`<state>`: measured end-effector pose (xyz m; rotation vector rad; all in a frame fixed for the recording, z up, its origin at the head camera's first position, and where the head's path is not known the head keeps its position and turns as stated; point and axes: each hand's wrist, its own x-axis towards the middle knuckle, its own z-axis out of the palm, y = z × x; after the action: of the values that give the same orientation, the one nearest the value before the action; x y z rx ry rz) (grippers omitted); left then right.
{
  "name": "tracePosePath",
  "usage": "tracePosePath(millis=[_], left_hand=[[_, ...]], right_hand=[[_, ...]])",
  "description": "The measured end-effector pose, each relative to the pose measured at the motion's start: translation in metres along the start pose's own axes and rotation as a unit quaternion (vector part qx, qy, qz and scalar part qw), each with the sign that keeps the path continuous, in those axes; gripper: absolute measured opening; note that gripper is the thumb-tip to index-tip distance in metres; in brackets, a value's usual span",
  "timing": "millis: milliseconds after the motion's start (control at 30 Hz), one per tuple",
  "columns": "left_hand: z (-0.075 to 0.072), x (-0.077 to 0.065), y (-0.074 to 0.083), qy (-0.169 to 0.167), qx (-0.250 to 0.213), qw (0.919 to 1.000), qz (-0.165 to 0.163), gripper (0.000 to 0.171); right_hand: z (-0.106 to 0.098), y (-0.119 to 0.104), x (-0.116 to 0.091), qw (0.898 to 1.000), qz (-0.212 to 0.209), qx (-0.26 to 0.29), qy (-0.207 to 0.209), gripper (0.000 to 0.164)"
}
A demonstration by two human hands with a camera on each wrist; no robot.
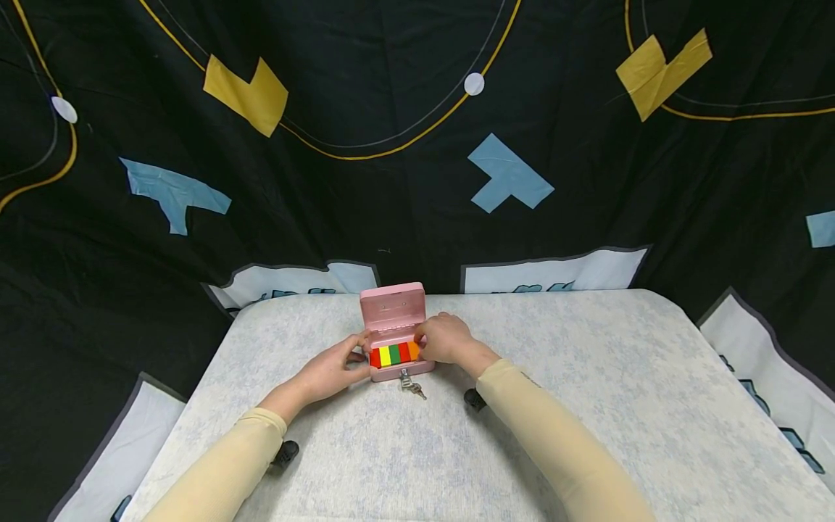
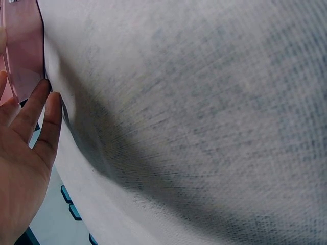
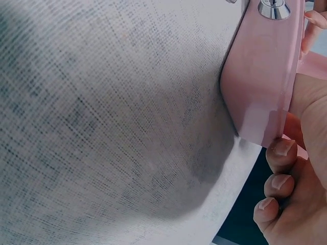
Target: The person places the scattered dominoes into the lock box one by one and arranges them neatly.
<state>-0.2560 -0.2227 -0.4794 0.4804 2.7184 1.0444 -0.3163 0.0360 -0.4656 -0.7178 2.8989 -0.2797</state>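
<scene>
A pink metal cash box (image 1: 386, 373) stands with its lid (image 1: 393, 304) raised. Inside lies a row of coloured blocks (image 1: 394, 354) in red, yellow, green and orange. At the box's left end is my left hand (image 1: 327, 370), thumb by the front corner, other fingers spread loosely along the end. My right hand (image 1: 446, 338) reaches into the right end with curled fingers and pinches an orange block (image 3: 294, 126) there. In the right wrist view its thumb dips behind the front wall, and several curled fingertips (image 3: 278, 186) show outside the box corner.
Keys (image 1: 414, 387) hang from the lock (image 3: 274, 7) on the front wall and lie on the tabletop. The pale patterned table (image 1: 587, 377) extends around the box, with a black curtain (image 1: 391, 217) behind it. Dark wrist cameras (image 1: 475, 399) sit under both forearms.
</scene>
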Motion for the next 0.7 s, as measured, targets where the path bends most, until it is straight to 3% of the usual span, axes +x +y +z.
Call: tracePosePath(millis=[433,700], left_hand=[[-0.0009,-0.0004,0.0002,0.005,0.002,1.0000,0.002,0.037],[-0.0007,-0.0008,0.0008,0.005,0.002,1.0000,0.002,0.035]], right_hand=[[0.0005,-0.0003,-0.0006,1.000,0.013,0.014,0.000,0.025],[0.0011,0.0028,-0.0020,1.000,-0.001,0.031,0.005,0.030]])
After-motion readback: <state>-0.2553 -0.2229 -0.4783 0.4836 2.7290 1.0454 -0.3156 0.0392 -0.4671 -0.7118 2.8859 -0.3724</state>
